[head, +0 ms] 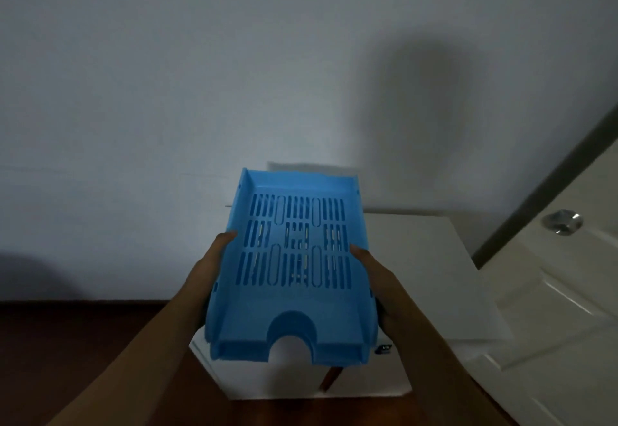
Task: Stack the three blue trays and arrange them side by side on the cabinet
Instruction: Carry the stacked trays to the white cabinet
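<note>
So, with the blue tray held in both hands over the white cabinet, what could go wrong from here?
1. The blue tray is tilted, its far end higher, held only at its side edges by the left hand and right hand; it might slip.
2. The white cabinet is mostly hidden beneath it, so placement could be misjudged.
3. The door stands close on the right; the tray may bump it.

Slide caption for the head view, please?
Both hands hold a blue tray above the white cabinet.
</note>
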